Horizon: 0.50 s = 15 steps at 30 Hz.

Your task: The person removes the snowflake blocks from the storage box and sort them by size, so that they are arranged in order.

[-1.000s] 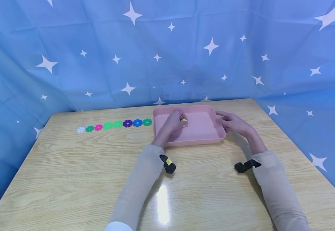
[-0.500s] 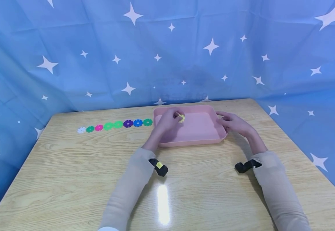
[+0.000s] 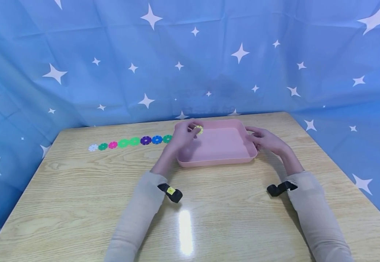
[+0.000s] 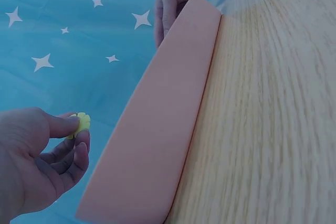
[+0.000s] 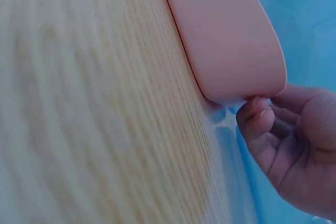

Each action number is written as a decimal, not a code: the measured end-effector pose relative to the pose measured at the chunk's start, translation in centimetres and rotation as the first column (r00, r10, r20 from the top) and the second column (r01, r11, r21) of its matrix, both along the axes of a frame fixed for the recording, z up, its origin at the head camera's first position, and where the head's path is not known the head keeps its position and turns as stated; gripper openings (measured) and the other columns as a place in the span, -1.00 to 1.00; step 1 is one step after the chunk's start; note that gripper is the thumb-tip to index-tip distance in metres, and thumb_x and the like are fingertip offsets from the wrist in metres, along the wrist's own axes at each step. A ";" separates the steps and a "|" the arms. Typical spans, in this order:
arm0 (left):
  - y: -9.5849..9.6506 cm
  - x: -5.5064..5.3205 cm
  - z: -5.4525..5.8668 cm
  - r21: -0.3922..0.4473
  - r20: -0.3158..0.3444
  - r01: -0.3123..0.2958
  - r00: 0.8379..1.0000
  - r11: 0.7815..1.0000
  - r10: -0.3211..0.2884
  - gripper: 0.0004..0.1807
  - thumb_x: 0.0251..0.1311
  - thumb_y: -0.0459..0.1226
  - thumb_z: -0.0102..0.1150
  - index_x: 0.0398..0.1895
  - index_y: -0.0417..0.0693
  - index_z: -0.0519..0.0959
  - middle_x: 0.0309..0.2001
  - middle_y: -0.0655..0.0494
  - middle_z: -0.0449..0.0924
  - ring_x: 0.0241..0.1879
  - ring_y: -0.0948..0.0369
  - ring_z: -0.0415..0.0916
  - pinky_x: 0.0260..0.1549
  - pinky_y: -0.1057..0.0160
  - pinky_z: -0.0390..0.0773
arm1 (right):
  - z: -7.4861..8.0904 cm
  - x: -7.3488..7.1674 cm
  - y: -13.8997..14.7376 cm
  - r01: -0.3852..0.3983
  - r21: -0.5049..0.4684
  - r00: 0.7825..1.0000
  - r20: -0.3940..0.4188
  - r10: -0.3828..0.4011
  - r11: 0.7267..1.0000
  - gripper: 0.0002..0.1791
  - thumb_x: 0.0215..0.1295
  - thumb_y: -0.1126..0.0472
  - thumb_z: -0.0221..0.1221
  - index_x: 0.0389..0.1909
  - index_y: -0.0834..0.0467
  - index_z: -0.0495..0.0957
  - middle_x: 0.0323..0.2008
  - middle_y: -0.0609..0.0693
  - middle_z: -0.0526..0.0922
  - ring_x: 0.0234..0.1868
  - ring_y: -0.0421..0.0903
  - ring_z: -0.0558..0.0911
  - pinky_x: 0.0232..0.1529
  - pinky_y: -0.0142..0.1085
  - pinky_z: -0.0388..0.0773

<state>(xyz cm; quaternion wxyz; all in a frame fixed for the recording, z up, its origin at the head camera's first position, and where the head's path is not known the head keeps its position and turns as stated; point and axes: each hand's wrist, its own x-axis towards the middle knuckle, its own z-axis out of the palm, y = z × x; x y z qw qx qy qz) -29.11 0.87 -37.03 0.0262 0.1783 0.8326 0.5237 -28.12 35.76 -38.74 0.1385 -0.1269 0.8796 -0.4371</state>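
Observation:
My left hand [image 3: 182, 137] is over the left end of the pink tray [image 3: 217, 161], pinching a yellow notched plastic disc [image 3: 199, 129] between thumb and fingertips. The left wrist view shows that yellow disc [image 4: 82, 123] clear of the tray wall [image 4: 152, 114]. At the tray's right end, my right hand [image 3: 268, 141] holds the side wall. The right wrist view has the curled fingers [image 5: 258, 115] against the outside of the tray [image 5: 231, 40]. A row of notched discs in several colours, among them a purple disc [image 3: 145, 140], lies left of the tray.
Beneath everything is a wood-grain table [image 3: 78, 203], with a bright reflection near its front. A blue star-patterned cloth [image 3: 117, 43] hangs behind and beside it. The row ends with a white disc [image 3: 93, 147] at the left and a green disc [image 3: 168, 139] near the tray.
My left hand has moved left and slightly away from me inside the tray area, carrying the yellow disc. The right hand and tray have stayed in place.

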 end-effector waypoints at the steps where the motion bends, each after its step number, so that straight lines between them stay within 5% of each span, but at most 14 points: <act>1: -0.2 0.1 0.1 0.003 -0.004 -0.006 1.000 1.000 0.006 -0.80 0.48 -0.28 0.11 0.06 0.01 0.64 -0.16 0.01 0.59 -0.18 -0.05 0.65 -0.22 0.22 0.63 | 0.0 0.0 0.0 0.001 0.000 1.000 -0.001 -0.001 1.000 -0.36 0.60 0.10 0.01 0.56 0.23 0.09 -0.45 0.11 0.46 -0.55 -0.08 0.47 -0.42 -0.15 0.52; 9: -1.9 0.5 0.7 0.043 -0.001 -0.053 0.999 0.998 0.053 -0.80 0.49 -0.24 0.10 0.07 0.06 0.64 -0.18 0.00 0.57 -0.16 -0.08 0.63 -0.20 0.16 0.64 | 0.0 0.1 0.1 0.004 -0.001 1.000 0.002 -0.004 1.000 -0.34 0.60 0.10 0.01 0.57 0.22 0.07 -0.44 0.12 0.45 -0.55 -0.07 0.46 -0.41 -0.14 0.52; 15: -3.3 0.7 0.9 0.093 0.002 -0.068 0.998 0.993 0.068 -0.80 0.48 -0.27 0.10 0.06 0.03 0.63 -0.19 -0.06 0.54 -0.14 -0.20 0.60 -0.09 -0.11 0.63 | 0.0 0.0 0.1 -0.003 -0.017 1.000 0.009 0.003 1.000 -0.34 0.60 0.11 0.00 0.57 0.23 0.06 -0.45 0.12 0.45 -0.56 -0.07 0.45 -0.44 -0.14 0.51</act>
